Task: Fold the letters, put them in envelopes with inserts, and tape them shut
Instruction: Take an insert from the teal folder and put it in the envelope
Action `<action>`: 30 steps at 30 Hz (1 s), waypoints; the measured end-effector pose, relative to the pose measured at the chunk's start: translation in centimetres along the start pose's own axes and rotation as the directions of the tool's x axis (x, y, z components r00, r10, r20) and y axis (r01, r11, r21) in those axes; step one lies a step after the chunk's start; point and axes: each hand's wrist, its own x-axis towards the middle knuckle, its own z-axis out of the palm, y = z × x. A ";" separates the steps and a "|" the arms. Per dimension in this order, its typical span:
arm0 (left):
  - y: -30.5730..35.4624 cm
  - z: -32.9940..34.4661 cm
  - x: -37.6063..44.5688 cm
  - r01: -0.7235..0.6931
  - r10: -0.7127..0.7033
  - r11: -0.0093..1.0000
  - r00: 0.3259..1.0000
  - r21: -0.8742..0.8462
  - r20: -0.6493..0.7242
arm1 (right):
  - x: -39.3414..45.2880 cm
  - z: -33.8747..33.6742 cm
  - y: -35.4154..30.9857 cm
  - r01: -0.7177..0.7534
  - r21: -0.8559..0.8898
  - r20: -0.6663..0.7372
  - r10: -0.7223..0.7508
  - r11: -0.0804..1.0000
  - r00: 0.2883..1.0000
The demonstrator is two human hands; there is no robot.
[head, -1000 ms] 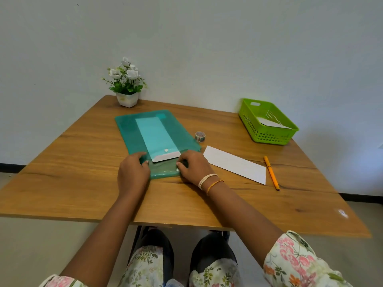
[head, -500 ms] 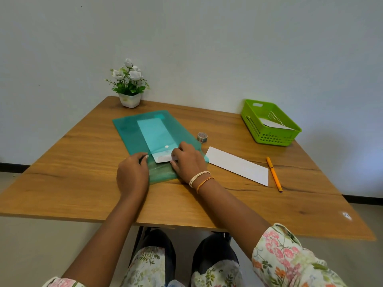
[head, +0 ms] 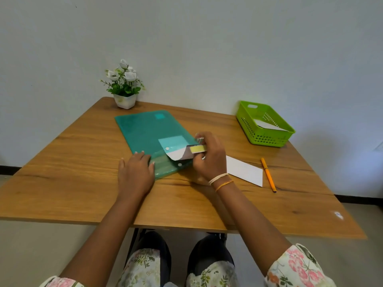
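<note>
A teal plastic folder [head: 145,131] lies flat on the wooden table [head: 72,172]. My left hand [head: 135,172] rests palm down on its near left corner, fingers spread. My right hand [head: 209,158] is at the folder's near right edge, pinching a white sheet [head: 179,154] that curls up out of the folder, together with a yellow slip [head: 198,149]. Part of the sheet still shows pale through the teal cover. A white envelope [head: 244,170] lies on the table just right of my right hand.
An orange pen [head: 268,175] lies right of the envelope. A green basket [head: 267,139] with white paper inside stands at the back right. A small potted plant [head: 124,85] stands at the back left by the wall.
My right hand has moved from the folder's near edge to its right side and drawn the white sheet and a yellow slip partly out. My left hand stays on the folder.
</note>
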 end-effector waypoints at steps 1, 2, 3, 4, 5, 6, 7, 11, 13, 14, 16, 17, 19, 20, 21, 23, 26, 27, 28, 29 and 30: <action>-0.1 0.1 0.0 0.010 -0.011 1.000 0.999 0.012 0.045 | 0.7 -0.5 0.0 0.003 0.003 -0.050 -0.003 1.000 0.999; -0.2 0.2 0.0 0.017 -0.018 1.000 0.997 0.014 0.073 | 1.4 -1.1 0.0 0.000 -0.003 -0.111 -0.001 1.000 0.994; -0.2 0.2 0.0 0.014 -0.015 1.000 0.997 0.013 0.080 | 2.2 -1.7 0.0 -0.015 -0.008 -0.188 0.013 1.000 0.982; -0.2 0.2 0.0 0.009 -0.010 1.000 0.997 0.011 0.076 | 3.0 -2.3 0.1 -0.041 -0.006 -0.274 0.037 0.999 0.961; -0.2 0.3 0.0 0.010 -0.010 1.000 0.998 0.005 0.069 | 3.8 -3.0 0.2 -0.068 0.004 -0.356 0.065 0.998 0.932; -0.2 0.2 0.0 0.018 -0.018 1.000 0.998 -0.007 0.061 | 4.6 -3.7 0.3 -0.090 0.022 -0.427 0.091 0.996 0.900; -0.1 0.2 0.0 0.031 -0.030 0.999 0.998 -0.020 0.056 | 5.3 -4.4 0.6 -0.109 0.049 -0.486 0.119 0.993 0.866; -0.5 0.1 -0.1 0.036 -0.034 0.999 0.997 -0.028 0.067 | 7.3 -6.7 1.8 -0.177 0.148 -0.646 0.231 0.973 0.728; -0.6 0.1 -0.1 0.029 -0.029 1.000 0.996 -0.008 0.081 | 7.7 -7.4 2.3 -0.197 0.156 -0.684 0.250 0.968 0.685; -0.5 0.1 -0.1 0.030 -0.030 1.000 0.996 0.002 0.079 | 7.6 -7.7 2.5 -0.189 0.165 -0.684 0.251 0.968 0.685; -0.3 -0.1 -0.1 0.036 -0.036 0.999 0.999 -0.003 0.032 | 6.8 -7.6 2.8 -0.131 0.151 -0.633 0.198 0.980 0.748; -0.3 -0.2 -0.1 0.042 -0.042 0.999 0.999 -0.017 -0.007 | 6.1 -7.4 3.0 -0.093 0.133 -0.578 0.154 0.987 0.802; -0.3 -0.4 -0.2 0.052 -0.055 0.998 0.996 -0.041 -0.067 | 4.2 -6.5 3.5 -0.059 0.128 -0.423 0.108 0.990 0.900; -0.4 -0.4 -0.2 0.055 -0.058 0.998 0.996 -0.036 -0.072 | 3.1 -6.0 3.9 -0.063 0.132 -0.332 0.105 0.989 0.937; -0.4 -0.4 -0.2 0.057 -0.059 0.998 0.996 -0.027 -0.065 | 2.1 -5.5 4.3 -0.074 0.129 -0.234 0.103 0.989 0.967; -0.4 -0.4 -0.2 0.061 -0.061 0.998 0.997 -0.012 -0.046 | -0.1 -4.8 5.2 -0.122 0.071 -0.012 0.123 0.990 0.992; -0.2 -0.6 -0.3 0.034 -0.037 0.999 0.995 -0.035 -0.095 | -1.7 -4.3 6.6 -0.194 -0.192 0.329 0.250 0.962 0.911; -0.1 -0.8 -0.4 0.015 -0.021 0.999 0.991 -0.048 -0.130 | -1.9 -4.2 6.8 -0.171 -0.298 0.425 0.291 0.939 0.857; 0.0 -0.9 -0.5 -0.002 -0.007 0.998 0.987 -0.059 -0.158 | -2.0 -4.2 6.9 -0.132 -0.385 0.496 0.325 0.913 0.805; 0.1 -1.0 -0.5 -0.016 0.004 0.998 0.985 -0.068 -0.175 | -2.0 -4.2 7.0 -0.110 -0.437 0.530 0.355 0.892 0.770; 0.1 -1.0 -0.5 -0.027 0.013 0.997 0.983 -0.072 -0.182 | -1.9 -4.3 6.8 -0.113 -0.455 0.526 0.369 0.883 0.766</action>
